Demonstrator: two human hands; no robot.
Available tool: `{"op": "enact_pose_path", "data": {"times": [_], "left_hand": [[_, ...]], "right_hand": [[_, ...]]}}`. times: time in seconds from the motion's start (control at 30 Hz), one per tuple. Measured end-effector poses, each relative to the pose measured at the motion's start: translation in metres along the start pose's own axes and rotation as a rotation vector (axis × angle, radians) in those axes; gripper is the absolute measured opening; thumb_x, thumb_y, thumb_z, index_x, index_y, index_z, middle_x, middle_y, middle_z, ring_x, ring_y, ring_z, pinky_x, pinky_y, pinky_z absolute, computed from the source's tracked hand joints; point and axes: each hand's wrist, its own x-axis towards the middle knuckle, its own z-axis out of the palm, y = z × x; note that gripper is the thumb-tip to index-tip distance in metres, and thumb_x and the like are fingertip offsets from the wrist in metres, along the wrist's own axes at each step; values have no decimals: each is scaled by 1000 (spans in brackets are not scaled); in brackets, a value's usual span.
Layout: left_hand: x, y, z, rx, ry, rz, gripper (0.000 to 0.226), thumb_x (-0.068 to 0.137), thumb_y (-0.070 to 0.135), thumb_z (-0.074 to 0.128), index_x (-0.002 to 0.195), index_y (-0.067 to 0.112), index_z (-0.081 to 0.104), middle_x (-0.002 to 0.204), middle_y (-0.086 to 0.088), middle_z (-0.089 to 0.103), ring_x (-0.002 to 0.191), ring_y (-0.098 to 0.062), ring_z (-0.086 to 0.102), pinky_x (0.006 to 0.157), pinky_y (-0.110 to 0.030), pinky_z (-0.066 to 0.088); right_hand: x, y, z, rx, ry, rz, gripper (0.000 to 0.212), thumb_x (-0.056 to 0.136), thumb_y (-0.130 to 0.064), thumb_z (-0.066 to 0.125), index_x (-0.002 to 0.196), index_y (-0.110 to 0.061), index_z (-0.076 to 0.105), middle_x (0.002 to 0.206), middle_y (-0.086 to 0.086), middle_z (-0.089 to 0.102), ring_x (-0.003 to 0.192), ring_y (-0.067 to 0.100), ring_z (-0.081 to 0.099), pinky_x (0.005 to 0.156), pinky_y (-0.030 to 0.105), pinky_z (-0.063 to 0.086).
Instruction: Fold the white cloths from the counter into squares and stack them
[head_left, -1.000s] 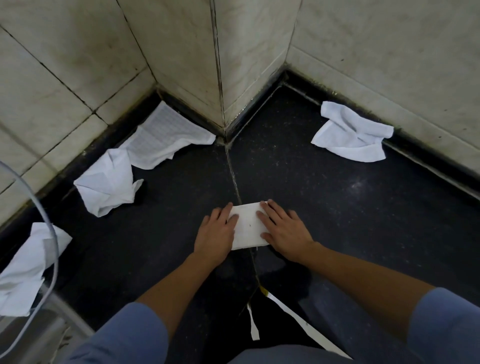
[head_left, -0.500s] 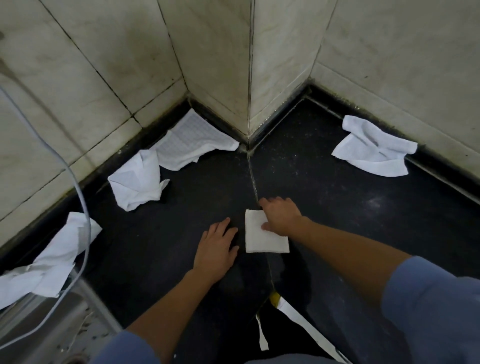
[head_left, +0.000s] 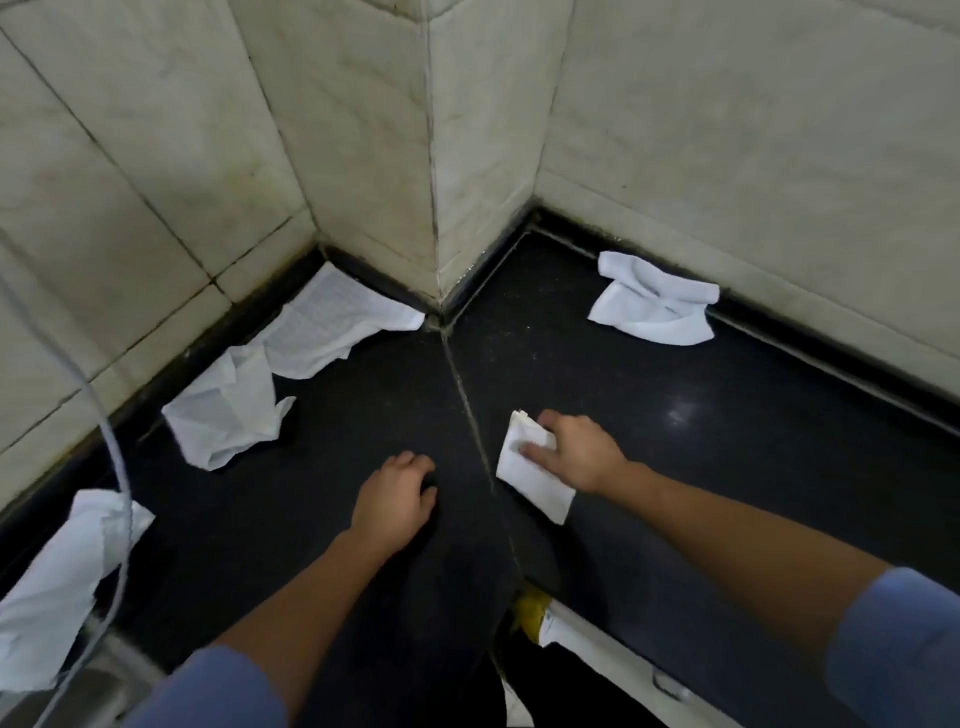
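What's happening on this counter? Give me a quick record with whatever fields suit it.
Surface: black counter in a tiled corner
Right hand: holds the folded cloth
Left hand: rests on the counter, holding nothing
Unfolded cloths: four, namely back-right cloth, flat cloth by the pillar, crumpled cloth, left-edge cloth
Stack: none visible yet

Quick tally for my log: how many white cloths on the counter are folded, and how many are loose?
Folded cloth, held by the right hand: 1
Loose cloths: 4 (flat cloth, crumpled cloth, left-edge cloth, right-wall cloth)
Total: 5
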Motion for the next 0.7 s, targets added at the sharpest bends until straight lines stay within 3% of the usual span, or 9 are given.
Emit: {"op": "enact_pose_path", "data": {"times": [0.2, 0.4, 0.53, 0.7], "left_hand": [[33, 86, -3, 4, -43, 239, 27, 91, 27, 56, 117, 20, 57, 106, 2, 61, 95, -18, 60, 77, -33, 50], [30, 198, 11, 90, -96, 534, 24, 91, 29, 55, 113, 21, 60, 104, 3, 63, 92, -18, 62, 76, -33, 50], [3, 286, 38, 135, -114, 730, 24, 89, 28, 56, 111, 20, 61, 101, 1, 64, 93, -23, 62, 78, -36, 51], [-74, 403, 96, 186, -170, 928, 23, 90, 29, 56, 111, 20, 60, 100, -1, 66, 90, -24, 62, 75, -36, 52]], "right_hand": [[-87, 59, -31, -45, 306, 132, 35, 96, -56, 40, 99, -24, 55, 81, 2, 67, 77, 24, 62, 63, 36, 46], [-202, 137, -47, 33, 506, 346, 26, 95, -47, 47, 83, -24, 47, 84, -5, 61, 79, 23, 60, 60, 32, 35], [-303, 191, -38, 27, 639, 523, 27, 95, -44, 49, 96, -17, 52, 87, 6, 67, 82, 32, 61, 60, 34, 34], [-451, 251, -8, 0, 766, 745, 30, 96, -46, 43, 107, -20, 53, 89, 7, 67, 82, 32, 62, 60, 34, 40]]}}
